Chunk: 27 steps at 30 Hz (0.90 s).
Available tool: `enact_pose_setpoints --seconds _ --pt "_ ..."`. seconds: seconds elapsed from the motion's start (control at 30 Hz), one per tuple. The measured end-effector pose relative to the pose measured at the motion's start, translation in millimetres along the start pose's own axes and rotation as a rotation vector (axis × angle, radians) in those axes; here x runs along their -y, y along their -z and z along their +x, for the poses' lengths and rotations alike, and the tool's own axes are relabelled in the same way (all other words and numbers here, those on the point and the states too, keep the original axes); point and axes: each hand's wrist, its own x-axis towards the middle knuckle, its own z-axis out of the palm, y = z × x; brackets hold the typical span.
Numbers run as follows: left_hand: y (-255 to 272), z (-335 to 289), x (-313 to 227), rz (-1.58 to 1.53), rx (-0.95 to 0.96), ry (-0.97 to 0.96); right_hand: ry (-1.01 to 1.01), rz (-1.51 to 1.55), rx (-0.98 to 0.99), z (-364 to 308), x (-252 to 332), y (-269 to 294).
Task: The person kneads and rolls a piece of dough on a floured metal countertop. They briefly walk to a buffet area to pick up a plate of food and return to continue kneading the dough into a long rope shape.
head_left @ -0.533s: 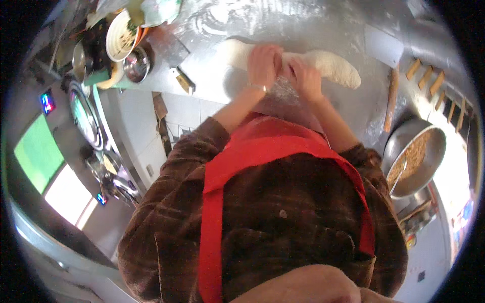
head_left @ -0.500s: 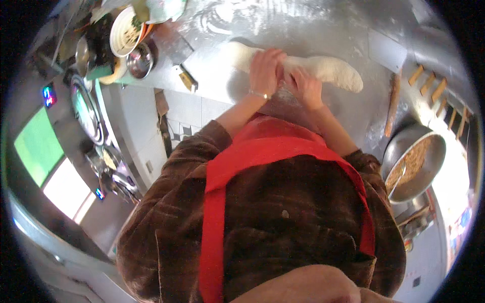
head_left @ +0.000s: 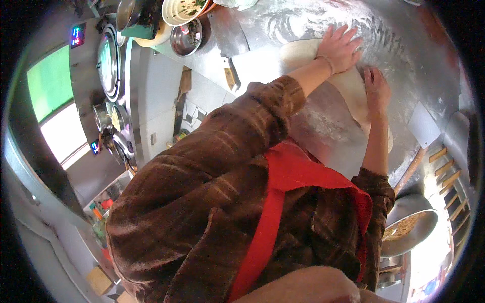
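A long, pale roll of dough [head_left: 351, 90] lies on the floured metal worktop [head_left: 323, 126], running from upper left to lower right. My left hand [head_left: 340, 49] rests open on its upper part, fingers spread and pointing away from me. My right hand [head_left: 377, 87] is against the far right side of the dough, fingers stretched out close together and the thumb side toward the left hand. Part of the roll is hidden under both hands, and the right forearm crosses its lower end.
A cleaver [head_left: 230, 76] lies left of the dough, near a metal bowl [head_left: 186, 38] and a white bowl of chopped food [head_left: 183, 11]. At right are a wooden-handled scraper [head_left: 423, 126], a large bowl of brown filling [head_left: 411, 224] and a row of wooden handles [head_left: 444, 171].
My hands have parted and shifted from gripping the middle of the dough to lying flatter on it. The roll now slants more steeply in view, and the whole view has turned.
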Motion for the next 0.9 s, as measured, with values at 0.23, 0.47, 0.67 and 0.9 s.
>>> enact_pose_setpoints --seconds 0.23,0.47,0.67,0.9 --pt "7.0 14.5 10.9 -0.248 0.313 -0.002 -0.189 -0.135 0.024 -36.1 18.2 -14.5" --pt "92.3 -122.9 43.9 -0.595 0.275 -0.356 -0.212 -0.012 -0.492 -124.9 71.6 -72.9" --pt "146.1 -179.7 127.7 -0.493 0.042 0.067 -0.212 -0.486 -0.470 -105.0 87.5 -85.8" --pt "164.6 -219.1 167.3 -0.210 0.027 0.573 -0.313 -0.465 -0.454 -29.9 45.2 -67.7"
